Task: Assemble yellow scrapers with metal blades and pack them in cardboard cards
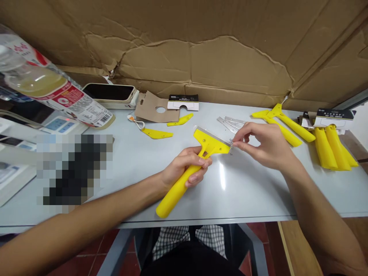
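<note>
My left hand is wrapped round the neck of a yellow scraper, whose head points away from me and carries a metal blade along its edge. Thumb and forefinger of my right hand pinch together at the small silver screws beside the scraper head's right corner. One tiny screw seems to be between the fingertips, though it is partly hidden. Just beyond that hand lie several loose metal blades. Two yellow cover plates rest on the table to the left of the scraper head.
More yellow scraper handles lie at the right, some in black-and-white card packaging. Behind are brown card, a small box and a phone. A drink bottle leans at left; cardboard walls the back.
</note>
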### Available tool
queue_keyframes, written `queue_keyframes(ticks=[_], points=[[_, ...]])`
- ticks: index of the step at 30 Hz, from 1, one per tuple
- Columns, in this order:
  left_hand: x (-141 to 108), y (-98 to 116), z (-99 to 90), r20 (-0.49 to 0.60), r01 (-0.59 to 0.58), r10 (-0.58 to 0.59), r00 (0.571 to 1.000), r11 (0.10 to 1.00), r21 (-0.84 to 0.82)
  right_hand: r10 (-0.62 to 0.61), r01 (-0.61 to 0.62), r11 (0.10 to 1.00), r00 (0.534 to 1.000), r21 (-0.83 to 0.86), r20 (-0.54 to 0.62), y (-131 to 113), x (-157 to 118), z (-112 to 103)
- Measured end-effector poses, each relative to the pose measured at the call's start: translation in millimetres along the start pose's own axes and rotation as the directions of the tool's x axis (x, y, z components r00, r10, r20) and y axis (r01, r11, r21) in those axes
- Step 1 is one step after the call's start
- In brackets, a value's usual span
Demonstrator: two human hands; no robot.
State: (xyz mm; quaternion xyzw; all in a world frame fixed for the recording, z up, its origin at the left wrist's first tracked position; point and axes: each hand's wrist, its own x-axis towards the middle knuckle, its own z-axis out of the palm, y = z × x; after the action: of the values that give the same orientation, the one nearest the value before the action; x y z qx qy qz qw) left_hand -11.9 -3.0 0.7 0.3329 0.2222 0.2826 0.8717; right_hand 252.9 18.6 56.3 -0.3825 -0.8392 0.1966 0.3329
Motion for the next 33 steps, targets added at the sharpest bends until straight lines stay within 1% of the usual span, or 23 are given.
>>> queue_keyframes(ticks=[2,4,7,14,16,20,23,25,28,30,31,33], points=[[-0.4,-0.1,1.1,-0.010,0.000,0.000,1.000,1.000,0.010,-0.142,0.140,0.989,0.989,-0.050,-0.041,-10.0,-1.5,10.8],[-0.7,-0.2,2.0,-0.021,0.006,-0.006,1.000,1.000,0.021,-0.222,0.219,0.973,0.974,-0.067,-0.040,-16.0,-3.1,20.2],[-0.6,-0.6,3.5,-0.043,0.010,-0.009,0.999,0.999,0.039,-0.236,0.233,0.969,0.971,-0.081,-0.030,-18.4,-4.9,26.5],[-0.9,-3.4,8.2,-0.103,-0.012,0.021,0.994,0.996,0.085,-0.232,0.233,0.951,0.972,-0.204,0.030,-23.2,-8.9,24.1],[-1.2,-5.1,7.9,-0.104,-0.006,0.016,0.994,0.995,0.095,-0.178,0.186,0.958,0.983,-0.218,0.054,-26.8,-9.8,23.3],[-0.7,-7.9,5.7,-0.086,0.005,0.004,0.996,0.995,0.102,0.011,0.008,0.980,0.995,-0.198,0.095,-34.3,-10.3,21.3],[0.2,-7.9,3.4,-0.087,0.014,-0.006,0.996,0.996,0.089,0.095,-0.084,0.982,0.994,-0.172,0.058,-37.1,-9.4,21.3],[0.6,-7.4,1.9,-0.083,0.020,-0.013,0.996,0.997,0.076,0.136,-0.132,0.983,0.990,-0.125,0.025,-36.4,-8.3,22.8],[0.9,-6.8,0.3,-0.068,0.023,-0.019,0.998,0.998,0.059,0.207,-0.207,0.978,0.978,-0.014,-0.019,-31.4,-6.7,26.3],[1.1,-6.8,-0.2,-0.063,0.027,-0.024,0.998,0.998,0.049,0.285,-0.281,0.955,0.958,0.098,-0.023,-26.8,-5.5,28.5],[1.2,-6.7,-0.4,-0.059,0.029,-0.026,0.998,0.999,0.045,0.337,-0.331,0.926,0.942,0.179,-0.002,-24.7,-4.9,29.3],[1.3,-6.6,-0.5,-0.048,0.031,-0.029,0.998,0.999,0.041,0.435,-0.437,0.820,0.896,0.370,0.093,-21.6,-3.3,30.2]])
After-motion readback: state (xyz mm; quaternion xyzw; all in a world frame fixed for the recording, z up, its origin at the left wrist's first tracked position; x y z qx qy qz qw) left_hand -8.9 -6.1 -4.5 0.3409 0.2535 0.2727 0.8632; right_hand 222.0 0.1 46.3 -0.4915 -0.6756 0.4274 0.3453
